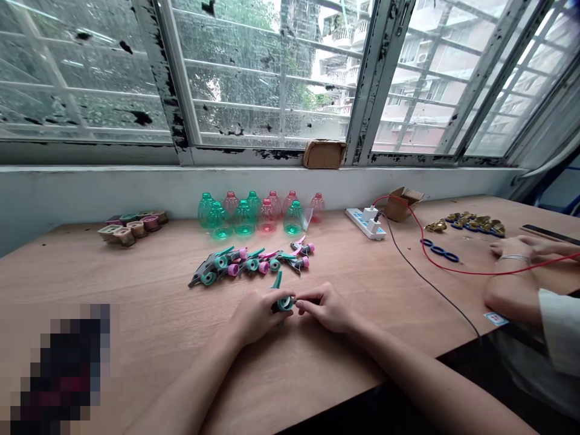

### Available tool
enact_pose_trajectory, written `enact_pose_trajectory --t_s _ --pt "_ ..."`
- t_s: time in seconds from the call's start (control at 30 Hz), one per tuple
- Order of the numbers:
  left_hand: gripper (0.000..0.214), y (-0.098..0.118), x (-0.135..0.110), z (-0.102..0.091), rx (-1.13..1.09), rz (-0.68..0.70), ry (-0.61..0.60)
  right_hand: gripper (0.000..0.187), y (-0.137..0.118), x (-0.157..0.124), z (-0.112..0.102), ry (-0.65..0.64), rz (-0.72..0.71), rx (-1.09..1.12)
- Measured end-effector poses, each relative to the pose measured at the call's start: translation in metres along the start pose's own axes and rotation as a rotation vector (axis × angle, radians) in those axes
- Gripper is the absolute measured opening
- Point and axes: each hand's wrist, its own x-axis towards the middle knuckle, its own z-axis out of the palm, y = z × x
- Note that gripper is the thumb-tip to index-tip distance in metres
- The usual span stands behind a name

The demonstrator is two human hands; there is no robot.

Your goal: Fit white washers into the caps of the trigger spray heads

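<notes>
Left hand (pixel 257 315) and right hand (pixel 324 308) are together near the front edge of the tabletop (pixel 149 290), both clamped on a green trigger-sprayer head (pixel 284 304), with more sprayer heads (pixel 249 263) piled just behind, seemingly for easy grabbing.

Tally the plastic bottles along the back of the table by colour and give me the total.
Green plastic bottles: 5
Red plastic bottles: 5
Total: 10
</notes>
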Motion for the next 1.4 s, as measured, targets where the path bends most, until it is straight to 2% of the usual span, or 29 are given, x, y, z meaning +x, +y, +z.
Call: enact_pose_trajectory --t_s 0.07,0.17,0.3,0.37,0.47,0.63,0.77,0.87,1.0,1.13,1.27,1.33,1.4 --pt "0.034 0.002 0.0 -0.001 0.01 -0.011 0.004 0.029 -0.001 0.001 0.002 0.012 -0.011 0.005" --pt "0.047 0.002 0.0 -0.002 0.035 -0.043 0.017 0.028 -0.002 0.001 0.002 0.017 0.011 0.075" --pt "0.055 -0.004 0.0 -0.003 0.049 -0.068 0.023 0.032 0.003 -0.002 -0.013 0.073 0.039 0.128" --pt "0.051 -0.007 0.0 -0.003 0.038 -0.085 0.028 0.035 0.011 -0.004 -0.031 0.105 0.061 0.068" --pt "0.037 -0.008 0.001 -0.003 0.046 -0.088 0.03 0.039 0.027 -0.009 -0.073 0.125 0.125 -0.101" --pt "0.026 -0.004 0.001 -0.005 0.114 -0.065 -0.014 0.034 0.047 -0.018 -0.145 0.022 0.252 -0.612" --pt "0.025 -0.001 0.001 -0.008 0.162 -0.052 -0.021 0.03 0.044 -0.023 -0.171 -0.072 0.353 -0.926" --pt "0.026 0.001 0.0 -0.013 0.237 -0.032 -0.035 0.029 0.039 -0.024 -0.174 -0.112 0.396 -1.105" --pt "0.032 0.002 -0.002 -0.021 0.309 -0.017 -0.079 0.028 0.036 -0.024 -0.172 -0.139 0.389 -1.186" --pt "0.048 -0.003 -0.003 -0.029 0.394 -0.106 -0.093 0.027 0.039 -0.024 -0.177 -0.164 0.423 -1.219" --pt "0.048 -0.01 -0.003 -0.039 0.478 -0.266 -0.111 0.025 0.041 -0.015 -0.175 -0.053 0.504 -1.092" --pt "0.044 -0.014 -0.005 -0.047 0.502 -0.342 -0.142 0.028 0.04 -0.005 -0.16 -0.034 0.46 -0.942" --pt "0.037 -0.019 -0.009 -0.057 0.502 -0.432 -0.182 0.033 0.039 0.008 -0.135 -0.016 0.378 -0.776"
